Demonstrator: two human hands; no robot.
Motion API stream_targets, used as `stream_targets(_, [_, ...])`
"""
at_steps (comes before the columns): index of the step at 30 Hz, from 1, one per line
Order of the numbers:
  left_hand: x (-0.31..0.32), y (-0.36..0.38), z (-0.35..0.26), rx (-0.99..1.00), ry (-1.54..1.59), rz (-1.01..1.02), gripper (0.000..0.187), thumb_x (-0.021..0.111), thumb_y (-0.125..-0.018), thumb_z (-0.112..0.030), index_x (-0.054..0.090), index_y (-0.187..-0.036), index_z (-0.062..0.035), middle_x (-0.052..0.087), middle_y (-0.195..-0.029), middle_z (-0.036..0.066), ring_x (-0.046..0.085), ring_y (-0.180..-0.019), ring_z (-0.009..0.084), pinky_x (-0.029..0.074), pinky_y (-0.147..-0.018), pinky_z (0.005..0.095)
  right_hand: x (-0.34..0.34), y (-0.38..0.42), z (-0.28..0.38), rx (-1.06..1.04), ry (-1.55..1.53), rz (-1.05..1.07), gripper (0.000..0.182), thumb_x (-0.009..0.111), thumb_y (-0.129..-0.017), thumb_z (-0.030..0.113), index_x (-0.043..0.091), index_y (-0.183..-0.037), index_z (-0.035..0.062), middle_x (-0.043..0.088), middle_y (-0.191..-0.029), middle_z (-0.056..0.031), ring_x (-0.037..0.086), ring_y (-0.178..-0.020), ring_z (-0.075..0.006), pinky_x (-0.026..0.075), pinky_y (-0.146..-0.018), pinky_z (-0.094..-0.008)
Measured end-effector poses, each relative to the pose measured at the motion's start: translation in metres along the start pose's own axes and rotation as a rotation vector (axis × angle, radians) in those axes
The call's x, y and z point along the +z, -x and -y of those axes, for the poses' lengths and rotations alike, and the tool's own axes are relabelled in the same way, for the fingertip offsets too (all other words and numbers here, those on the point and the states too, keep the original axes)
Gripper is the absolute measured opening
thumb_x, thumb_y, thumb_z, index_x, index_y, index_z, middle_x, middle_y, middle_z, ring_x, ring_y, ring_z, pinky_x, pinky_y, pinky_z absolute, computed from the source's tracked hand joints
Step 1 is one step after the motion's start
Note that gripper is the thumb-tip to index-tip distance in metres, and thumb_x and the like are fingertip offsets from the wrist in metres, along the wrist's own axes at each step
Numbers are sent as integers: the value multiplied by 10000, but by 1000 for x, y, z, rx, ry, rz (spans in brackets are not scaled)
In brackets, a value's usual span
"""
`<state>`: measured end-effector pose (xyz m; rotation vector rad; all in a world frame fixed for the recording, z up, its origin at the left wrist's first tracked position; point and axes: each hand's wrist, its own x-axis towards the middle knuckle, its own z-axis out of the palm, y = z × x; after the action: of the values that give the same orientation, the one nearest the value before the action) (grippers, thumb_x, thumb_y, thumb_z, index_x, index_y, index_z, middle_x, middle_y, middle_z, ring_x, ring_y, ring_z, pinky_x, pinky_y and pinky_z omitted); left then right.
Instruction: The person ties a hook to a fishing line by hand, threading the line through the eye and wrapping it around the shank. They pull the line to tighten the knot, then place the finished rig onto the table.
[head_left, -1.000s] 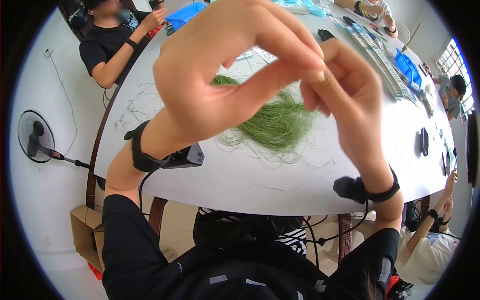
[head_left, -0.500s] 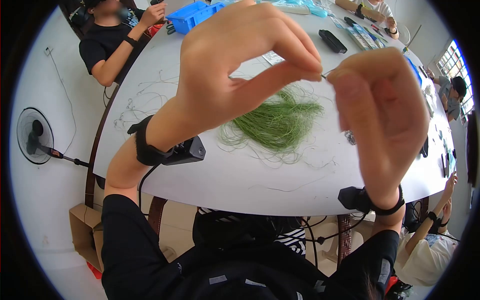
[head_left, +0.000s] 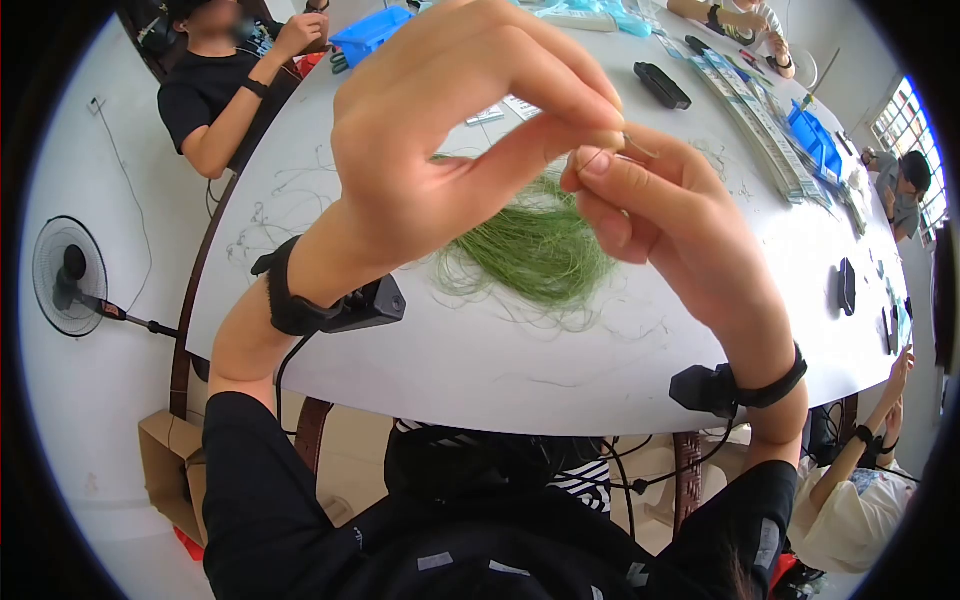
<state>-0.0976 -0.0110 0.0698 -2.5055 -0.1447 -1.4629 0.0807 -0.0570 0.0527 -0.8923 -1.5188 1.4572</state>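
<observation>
My left hand [head_left: 440, 140] is raised over the table, thumb and forefinger pinched at the tips. Just beside these fingertips a thin pale strand [head_left: 642, 149] shows, with its ends hidden by the fingers. My right hand [head_left: 680, 205] meets the left one from the right, its thumb and forefinger closed on the strand close to the left fingertips. Whether something small is attached to the strand I cannot make out. Below both hands lies a loose bundle of thin green line [head_left: 545, 250], partly covered by them.
Loose strands [head_left: 265, 225] lie left of the bundle on the white table [head_left: 480, 375]. Farther back are a black case [head_left: 662, 86], long packets [head_left: 755, 120] and blue bins [head_left: 368, 38] [head_left: 815, 142]. Several people sit around the table. A fan [head_left: 72, 270] stands at left.
My right hand has moved left and turned, so its thumb and fingers now meet the left fingertips. The left hand has shifted slightly left, still pinched.
</observation>
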Motion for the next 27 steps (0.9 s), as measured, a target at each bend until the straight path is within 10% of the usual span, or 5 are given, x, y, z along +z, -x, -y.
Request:
stream_targets(12, [11, 4, 7, 75, -71, 15, 169, 707, -649, 49, 640, -776, -41, 646, -795, 42, 552, -648, 148, 381, -556, 232, 9, 20, 16, -395, 580, -298, 116, 575, -863, 99, 567, -863, -17, 557, -741, 3, 412, -581, -12, 287, -494, -150])
stream_targets(23, [18, 10, 6, 73, 86, -24, 155, 697, -697, 28, 618, -808, -44, 644, -828, 33, 505, -606, 90, 334, -511, 204, -12, -3, -3, -490, 338, -359, 173, 558, -878, 195, 582, -831, 30, 456, -621, 66, 317, -523, 7, 184, -468, -173])
stream_targets(27, [13, 13, 3, -71, 120, -36, 134, 671, -752, 19, 592, -849, -30, 629, -885, 49, 465, -602, 36, 288, -470, 162, -16, -8, -10, -351, 121, -128, 179, 580, -881, 171, 599, -874, -7, 540, -652, 44, 417, -583, 5, 295, -503, -147])
